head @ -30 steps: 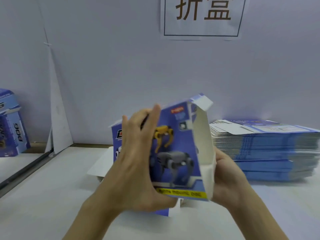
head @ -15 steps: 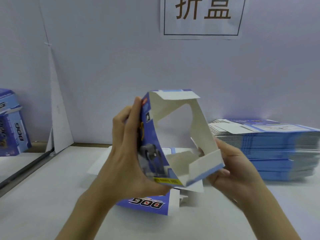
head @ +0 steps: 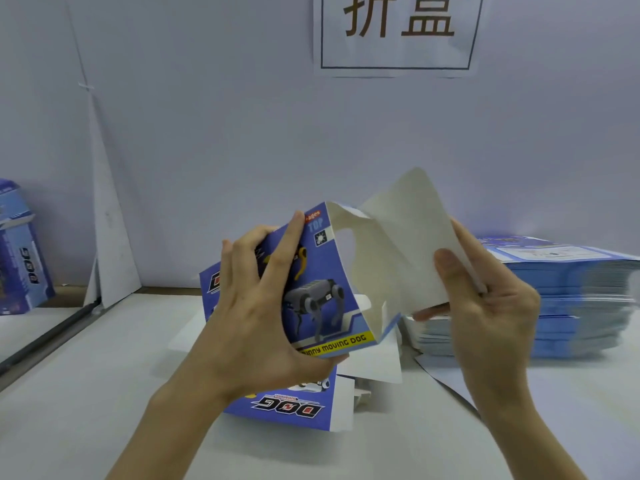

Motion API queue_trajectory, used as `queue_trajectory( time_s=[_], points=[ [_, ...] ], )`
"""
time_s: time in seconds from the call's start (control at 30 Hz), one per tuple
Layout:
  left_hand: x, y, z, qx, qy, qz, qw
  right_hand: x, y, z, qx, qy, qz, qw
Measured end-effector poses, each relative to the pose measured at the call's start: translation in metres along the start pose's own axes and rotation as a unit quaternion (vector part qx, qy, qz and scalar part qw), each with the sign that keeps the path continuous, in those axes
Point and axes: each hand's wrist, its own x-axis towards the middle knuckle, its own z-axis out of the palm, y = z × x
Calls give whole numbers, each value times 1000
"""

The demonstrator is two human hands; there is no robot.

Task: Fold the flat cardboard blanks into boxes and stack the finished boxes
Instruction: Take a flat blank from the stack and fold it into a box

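Note:
I hold a blue cardboard box blank printed with a robot dog above the table, partly opened into a sleeve. My left hand grips its printed front panel, fingers spread over the picture and thumb under the lower edge. My right hand pinches the white inner panel on the right, thumb on the inside face and fingers behind. A tall stack of flat blue blanks lies to the right. Another flat blank lies on the table under my hands.
A finished blue box stands at the far left beyond a metal rail. A white paper sign hangs on the back wall. A folded white card leans in the left corner. The white table stretches in front.
The blank turned from edge-on and open like a tube to showing its printed front again. My right hand moved up from the lower corner and now pinches the raised white panel.

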Motion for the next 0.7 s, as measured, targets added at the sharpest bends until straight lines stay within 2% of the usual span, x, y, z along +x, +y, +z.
queue_trajectory(
  time_s=[0.1,0.17,0.23,0.27,0.33,0.37,0.43,0.47,0.6,0.7],
  points=[
    [1,1,0,10,0,-10,1000,0,-6,1,-10,-67,-3,998],
    [1,-1,-2,14,-6,-5,1000,1,-11,3,77,-102,105,986],
    [0,-2,-4,22,-12,10,1000,0,-11,0,230,-113,209,944],
    [0,-4,-5,29,-15,17,999,0,-12,-1,278,-126,225,925],
    [-1,-6,-6,31,-14,25,999,2,-12,0,289,-106,241,920],
    [-1,-8,-7,27,-11,26,999,1,-12,-1,296,-135,249,912],
    [-2,-9,-7,16,-6,32,999,2,-18,2,334,-210,292,871],
    [-2,-10,-7,14,-5,38,999,2,-17,1,328,-224,305,866],
    [-3,-11,-8,16,-8,43,999,4,-11,3,251,-117,316,908],
    [-3,-11,-6,9,-23,48,999,5,-15,4,229,-127,314,912]
  ],
)
